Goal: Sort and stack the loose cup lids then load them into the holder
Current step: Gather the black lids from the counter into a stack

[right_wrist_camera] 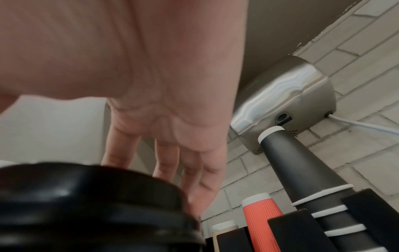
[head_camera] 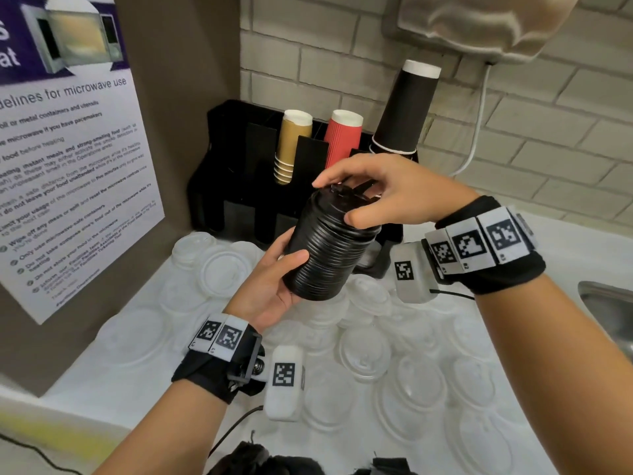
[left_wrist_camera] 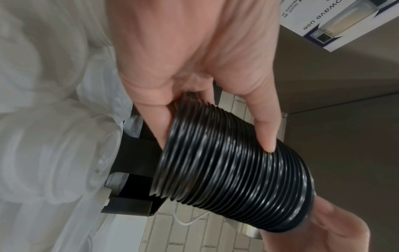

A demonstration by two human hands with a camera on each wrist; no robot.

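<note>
Left hand (head_camera: 270, 286) cups the lower end of the black lid stack (head_camera: 329, 245) from beneath — thumb laid across the ribs, fingers wrapped round the far side, palm up, wrist low over the counter (head_camera: 113, 382). In the left-wrist view the fingers (left_wrist_camera: 264, 131) curl along the rims, so it's a firm wrap, not a pinch.

Stack is tilted, top leaning up and away toward the black holder (head_camera: 219, 186), held clear of the counter and above the clear lids (head_camera: 366, 351) scattered w/ no order below.

Judgement: light, thin plastic, nested but not locked — prob. slippery rim on rim, so it could fan or buckle mid-length if squeezed at one end only. Best held at both ends w/ light axial pressure.

Right hand (head_camera: 387, 197) does approx. that — arched over the top end, thumb on the near side, fingertips draped over the top lid, wrist raised and bent down.
</note>
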